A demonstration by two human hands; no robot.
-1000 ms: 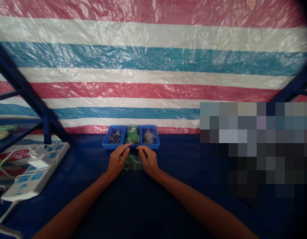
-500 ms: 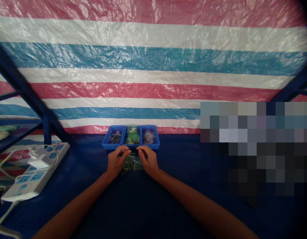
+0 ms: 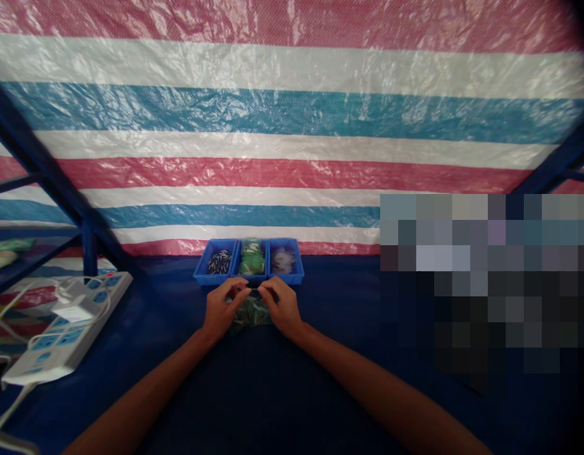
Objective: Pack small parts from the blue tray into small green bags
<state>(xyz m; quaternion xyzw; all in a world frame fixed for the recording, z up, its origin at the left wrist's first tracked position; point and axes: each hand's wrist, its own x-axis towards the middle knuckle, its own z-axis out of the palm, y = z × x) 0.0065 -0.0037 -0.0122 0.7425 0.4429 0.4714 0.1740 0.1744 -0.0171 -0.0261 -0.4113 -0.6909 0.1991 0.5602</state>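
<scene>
My left hand (image 3: 222, 308) and my right hand (image 3: 283, 306) rest on the dark blue table, both pinching the top of a clear plastic bag of small green parts (image 3: 251, 313) that lies between them. The fingertips of the two hands nearly meet above the bag. Just beyond them stand three small blue bins side by side: the left bin (image 3: 215, 260) holds dark metal pins, the middle bin (image 3: 252, 259) holds green parts, the right bin (image 3: 285, 259) holds pale greyish pieces.
A white power strip (image 3: 64, 328) with plugs and cables lies at the left on the blue table (image 3: 320, 392). A striped plastic tarp (image 3: 292, 126) forms the back wall. Blue shelf struts (image 3: 40, 164) rise at left. A blurred-out patch covers the right.
My fingertips have drawn closer together over the top of the bag. The bins, power strip and arms stay where they were.
</scene>
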